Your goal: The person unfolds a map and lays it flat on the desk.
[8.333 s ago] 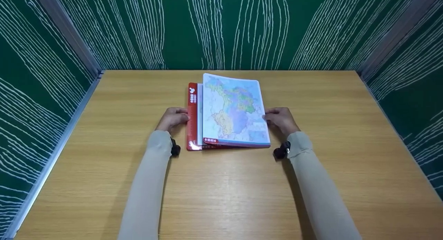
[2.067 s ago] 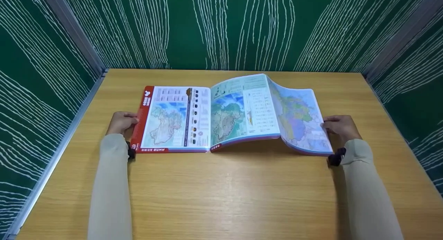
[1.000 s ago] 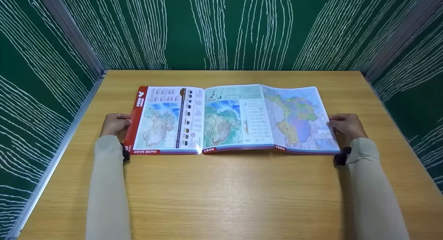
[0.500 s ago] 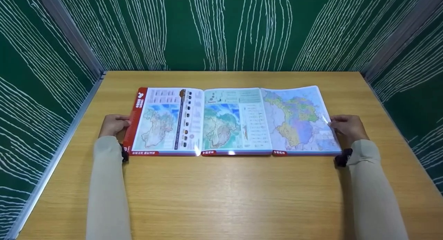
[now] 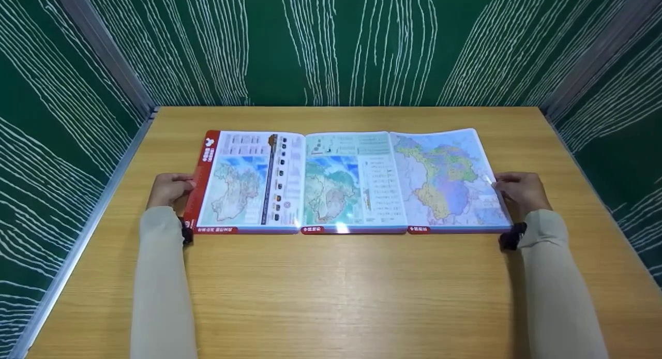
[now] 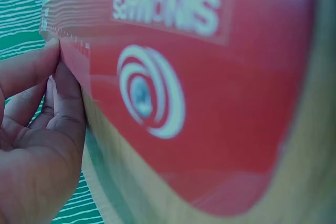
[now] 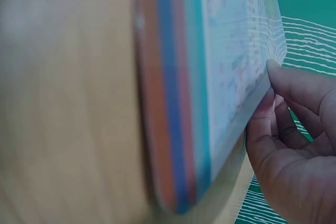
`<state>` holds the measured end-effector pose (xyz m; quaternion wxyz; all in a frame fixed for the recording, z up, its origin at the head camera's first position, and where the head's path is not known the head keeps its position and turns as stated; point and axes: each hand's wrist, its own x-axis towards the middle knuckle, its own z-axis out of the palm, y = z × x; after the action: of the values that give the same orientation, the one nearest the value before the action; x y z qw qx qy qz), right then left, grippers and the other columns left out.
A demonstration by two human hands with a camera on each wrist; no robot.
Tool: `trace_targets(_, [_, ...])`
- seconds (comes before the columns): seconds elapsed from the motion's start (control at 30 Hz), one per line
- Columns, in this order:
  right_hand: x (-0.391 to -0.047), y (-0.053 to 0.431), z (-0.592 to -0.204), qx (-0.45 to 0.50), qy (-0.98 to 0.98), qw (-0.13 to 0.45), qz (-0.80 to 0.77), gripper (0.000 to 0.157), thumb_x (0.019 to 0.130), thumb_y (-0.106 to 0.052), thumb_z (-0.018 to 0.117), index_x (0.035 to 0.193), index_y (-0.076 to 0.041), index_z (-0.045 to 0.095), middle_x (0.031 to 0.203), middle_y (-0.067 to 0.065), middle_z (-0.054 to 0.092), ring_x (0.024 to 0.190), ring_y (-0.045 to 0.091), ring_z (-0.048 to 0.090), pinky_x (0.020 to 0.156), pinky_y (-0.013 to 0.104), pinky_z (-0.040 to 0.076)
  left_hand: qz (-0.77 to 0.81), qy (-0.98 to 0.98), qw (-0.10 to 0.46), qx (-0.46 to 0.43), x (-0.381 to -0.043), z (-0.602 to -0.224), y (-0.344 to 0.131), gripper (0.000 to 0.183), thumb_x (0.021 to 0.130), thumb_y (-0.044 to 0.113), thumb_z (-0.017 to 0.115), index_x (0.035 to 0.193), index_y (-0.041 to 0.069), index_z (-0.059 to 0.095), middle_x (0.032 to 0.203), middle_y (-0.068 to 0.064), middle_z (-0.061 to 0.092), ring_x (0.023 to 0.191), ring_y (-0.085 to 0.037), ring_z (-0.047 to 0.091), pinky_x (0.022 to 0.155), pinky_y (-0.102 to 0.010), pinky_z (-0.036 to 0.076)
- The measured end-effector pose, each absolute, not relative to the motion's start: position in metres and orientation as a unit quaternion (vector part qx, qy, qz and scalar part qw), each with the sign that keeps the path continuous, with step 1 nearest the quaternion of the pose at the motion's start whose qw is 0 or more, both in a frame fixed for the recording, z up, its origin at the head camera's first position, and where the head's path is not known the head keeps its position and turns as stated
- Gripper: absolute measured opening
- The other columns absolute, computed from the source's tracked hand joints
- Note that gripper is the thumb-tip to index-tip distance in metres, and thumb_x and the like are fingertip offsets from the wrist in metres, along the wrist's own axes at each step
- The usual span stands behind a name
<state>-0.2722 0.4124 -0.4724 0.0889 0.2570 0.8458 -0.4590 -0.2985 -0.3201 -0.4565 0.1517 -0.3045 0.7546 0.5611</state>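
Note:
A glossy folding map (image 5: 336,183) lies spread across the table in three panels, with a red strip (image 5: 199,185) along its left side. At that strip my left hand (image 5: 169,189) pinches the edge between thumb and fingers. The left wrist view shows the thumb on top of the red border (image 6: 210,108), which carries a white ring logo, and curled fingers beneath. On the opposite side my right hand (image 5: 523,189) pinches the right edge, its thumb (image 7: 283,77) over the sheet. The right panel (image 5: 445,178) rises slightly toward that hand.
The wooden table (image 5: 341,297) runs on in front of the map and to both sides. Green walls (image 5: 341,48) with white wavy lines enclose it at the back and sides. A small black device (image 5: 512,236) sits at the right wrist, another (image 5: 187,230) at the left.
From a folded stack, the map has been drawn out sideways by both hands into three panels. Its raised middle fold has sunk flat. Over the last half second almost nothing moved.

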Motion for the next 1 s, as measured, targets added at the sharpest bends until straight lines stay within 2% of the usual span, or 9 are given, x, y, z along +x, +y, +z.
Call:
trace_targets(0.53, [-0.283, 0.405, -0.468, 0.267, 0.855, 0.095, -0.434, 0.044, 0.097, -0.008, 0.051, 0.14, -0.003, 0.047, 0.138, 0.019, 0.046, 0.114, 0.027, 0.046, 0.087, 0.027, 0.043, 0.575, 0.739, 0.129, -0.326, -0.297, -0.455, -0.315, 0.057, 0.092, 0.019, 0.064, 0.145, 0.019, 0.043, 0.147, -0.006, 0.046, 0.121, -0.028, 0.054, 0.096, -0.045, 0.051])
trace_targets(0.73, [-0.278, 0.405, -0.467, 0.23, 0.876, 0.068, -0.418, 0.042, 0.096, -0.011, 0.053, 0.136, 0.003, 0.051, 0.135, 0.024, 0.049, 0.111, 0.027, 0.05, 0.069, 0.015, 0.043, 0.557, 0.763, 0.119, -0.306, -0.3, -0.457, -0.315, 0.051, 0.094, 0.012, 0.058, 0.144, 0.013, 0.045, 0.146, -0.011, 0.047, 0.121, -0.028, 0.052, 0.102, -0.042, 0.047])
trace_targets(0.8, [-0.278, 0.405, -0.467, 0.226, 0.879, 0.065, -0.414, 0.042, 0.096, -0.011, 0.053, 0.135, 0.004, 0.051, 0.136, 0.025, 0.049, 0.112, 0.027, 0.05, 0.067, 0.014, 0.042, 0.554, 0.765, 0.121, -0.305, -0.3, -0.457, -0.315, 0.05, 0.095, 0.011, 0.056, 0.144, 0.013, 0.045, 0.146, -0.011, 0.047, 0.121, -0.028, 0.052, 0.102, -0.042, 0.047])
trace_targets(0.9, [-0.279, 0.405, -0.467, 0.242, 0.869, 0.08, -0.424, 0.043, 0.097, -0.012, 0.052, 0.138, 0.003, 0.048, 0.139, 0.025, 0.046, 0.113, 0.028, 0.048, 0.077, 0.02, 0.043, 0.561, 0.755, 0.127, -0.314, -0.3, -0.457, -0.315, 0.051, 0.095, 0.012, 0.057, 0.145, 0.015, 0.044, 0.148, -0.008, 0.045, 0.122, -0.029, 0.052, 0.101, -0.044, 0.048])
trace_targets(1.0, [-0.279, 0.405, -0.467, 0.254, 0.858, 0.09, -0.436, 0.044, 0.097, -0.012, 0.052, 0.139, 0.001, 0.047, 0.141, 0.023, 0.044, 0.116, 0.029, 0.046, 0.089, 0.032, 0.043, 0.563, 0.753, 0.124, -0.317, -0.299, -0.457, -0.315, 0.051, 0.095, 0.01, 0.057, 0.144, 0.014, 0.045, 0.147, -0.009, 0.046, 0.123, -0.03, 0.051, 0.102, -0.044, 0.047])
